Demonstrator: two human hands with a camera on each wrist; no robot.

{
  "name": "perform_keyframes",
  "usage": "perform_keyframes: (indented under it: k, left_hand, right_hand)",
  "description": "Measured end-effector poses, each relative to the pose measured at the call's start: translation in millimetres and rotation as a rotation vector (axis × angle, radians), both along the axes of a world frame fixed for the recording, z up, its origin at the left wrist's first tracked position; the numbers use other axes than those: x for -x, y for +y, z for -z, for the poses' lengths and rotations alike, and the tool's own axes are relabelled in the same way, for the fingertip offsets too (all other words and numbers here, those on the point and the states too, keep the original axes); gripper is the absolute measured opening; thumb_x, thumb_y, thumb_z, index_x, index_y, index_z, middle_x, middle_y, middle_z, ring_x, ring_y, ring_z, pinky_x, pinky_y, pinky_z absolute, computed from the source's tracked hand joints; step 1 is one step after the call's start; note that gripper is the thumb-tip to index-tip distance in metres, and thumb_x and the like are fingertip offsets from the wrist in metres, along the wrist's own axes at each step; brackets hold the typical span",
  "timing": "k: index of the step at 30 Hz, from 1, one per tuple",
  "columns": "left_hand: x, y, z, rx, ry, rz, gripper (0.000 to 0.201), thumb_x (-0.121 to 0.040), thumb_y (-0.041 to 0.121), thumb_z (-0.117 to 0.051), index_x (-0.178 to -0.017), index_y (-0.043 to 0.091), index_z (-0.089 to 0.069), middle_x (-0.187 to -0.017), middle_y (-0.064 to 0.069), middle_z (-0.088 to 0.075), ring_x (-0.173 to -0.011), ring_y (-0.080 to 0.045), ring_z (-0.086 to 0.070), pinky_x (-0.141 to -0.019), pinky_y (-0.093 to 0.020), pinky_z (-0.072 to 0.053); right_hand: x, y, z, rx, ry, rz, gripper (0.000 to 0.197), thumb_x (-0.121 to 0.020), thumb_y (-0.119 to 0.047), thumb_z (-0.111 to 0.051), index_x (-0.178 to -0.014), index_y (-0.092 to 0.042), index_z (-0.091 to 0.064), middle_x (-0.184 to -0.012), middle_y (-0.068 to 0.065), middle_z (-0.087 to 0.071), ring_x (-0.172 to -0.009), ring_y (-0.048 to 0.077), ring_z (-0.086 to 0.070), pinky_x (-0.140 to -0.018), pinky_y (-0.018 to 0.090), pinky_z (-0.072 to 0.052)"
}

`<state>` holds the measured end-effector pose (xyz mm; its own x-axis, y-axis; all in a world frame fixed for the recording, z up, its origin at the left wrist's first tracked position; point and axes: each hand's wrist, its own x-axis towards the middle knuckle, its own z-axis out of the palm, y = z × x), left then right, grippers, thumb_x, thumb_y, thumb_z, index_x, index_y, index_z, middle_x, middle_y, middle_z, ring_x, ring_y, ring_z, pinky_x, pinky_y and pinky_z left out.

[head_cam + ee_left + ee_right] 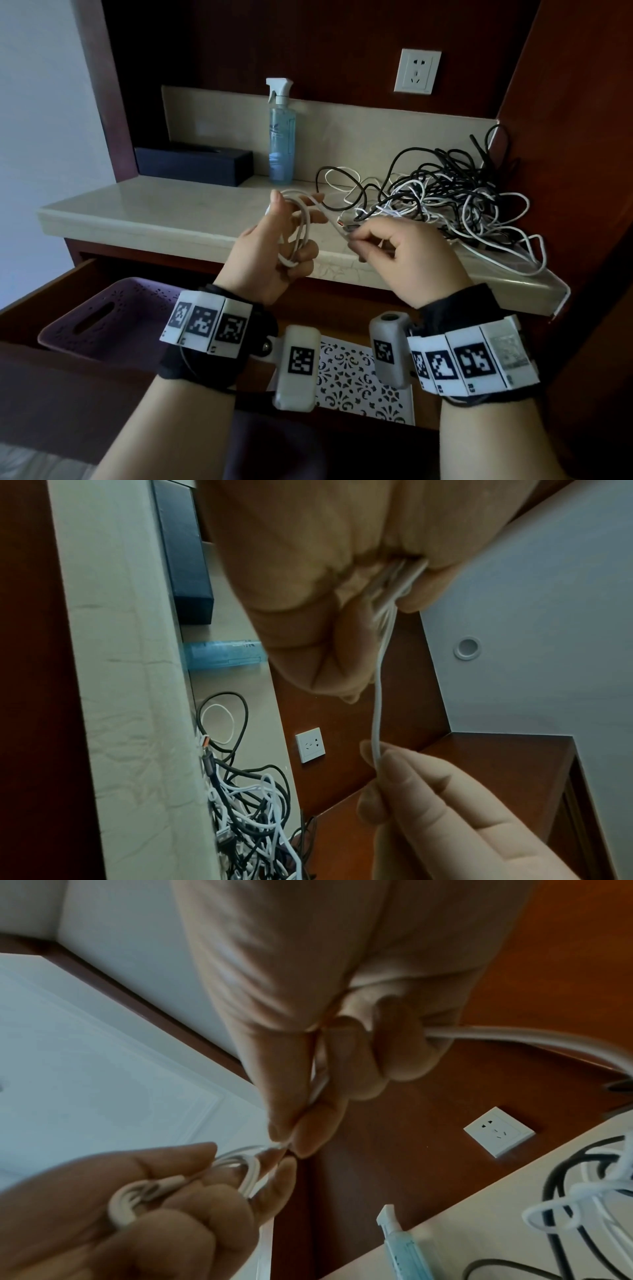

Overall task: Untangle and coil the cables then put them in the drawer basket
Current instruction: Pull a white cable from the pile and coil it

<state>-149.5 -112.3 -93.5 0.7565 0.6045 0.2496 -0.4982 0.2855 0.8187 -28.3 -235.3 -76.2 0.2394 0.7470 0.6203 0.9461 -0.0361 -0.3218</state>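
Observation:
My left hand [286, 233] holds a small coil of white cable [301, 233] above the counter's front edge, loops gathered under curled fingers [342, 593]. My right hand [387, 243] pinches the free length of the same white cable [378, 723] between thumb and forefinger [308, 1131], close to the left hand. A tangled heap of black and white cables [455, 202] lies on the counter to the right. The purple drawer basket [102, 315] sits in the open drawer, below left.
A blue spray bottle [281, 137] and a dark box [193, 164] stand at the back of the marble counter [137, 209]. A wall socket [417, 71] is above. A white patterned divider [356, 377] lies in the drawer under my wrists.

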Motion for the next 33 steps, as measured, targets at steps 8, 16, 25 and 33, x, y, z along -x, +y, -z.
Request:
perform_keyframes:
  k: [8,16,25,33]
  left_hand:
    - [9.1,-0.9,-0.4,-0.069,-0.027,-0.007,0.046,-0.098,0.043,-0.024,-0.103,0.012,-0.057,-0.084,-0.004,-0.064,-0.046,-0.007,-0.032,-0.04,-0.018,-0.018]
    - [15.0,7.7,-0.1,-0.121,0.015,-0.186,0.05,-0.1,0.047,-0.022,-0.089,0.016,-0.059,-0.077,0.002,-0.062,-0.073,-0.013,-0.054,-0.067,-0.026,-0.038]
    - [26.3,15.9,-5.9,0.167,-0.195,-0.254,0.043,-0.098,0.051,-0.031,-0.091,0.016,-0.055,-0.068,0.002,-0.052,-0.062,-0.011,-0.053,-0.061,-0.027,-0.051]
    - [19.8,2.0,-5.7,-0.103,0.009,-0.37,0.035,-0.098,0.047,-0.031,-0.101,0.018,-0.051,-0.078,0.001,-0.046,-0.064,-0.009,-0.045,-0.051,-0.02,-0.039]
  right_hand:
    - [5.2,2.9,6.2,0.082,0.031,-0.024,0.005,-0.087,-0.024,-0.061,-0.086,-0.025,-0.066,-0.079,-0.011,-0.065,-0.077,0.013,-0.059,-0.071,0.039,-0.049]
    - [7.8,-1.7,7.0,0.18,0.071,0.016,0.011,-0.089,-0.031,-0.057,-0.093,-0.029,-0.067,-0.079,-0.015,-0.065,-0.08,0.007,-0.06,-0.081,0.028,-0.047]
    - [-0.1,-4.3,7.8,0.122,0.05,0.008,0.016,-0.088,-0.031,-0.058,-0.097,-0.027,-0.071,-0.097,-0.011,-0.067,-0.092,0.007,-0.058,-0.085,0.028,-0.046]
    - [20.6,9.2,3.1,-0.06,-0.169,-0.16,0.031,-0.082,-0.042,-0.048,-0.086,-0.026,-0.074,-0.063,-0.015,-0.049,-0.063,0.009,-0.048,-0.054,0.026,-0.039]
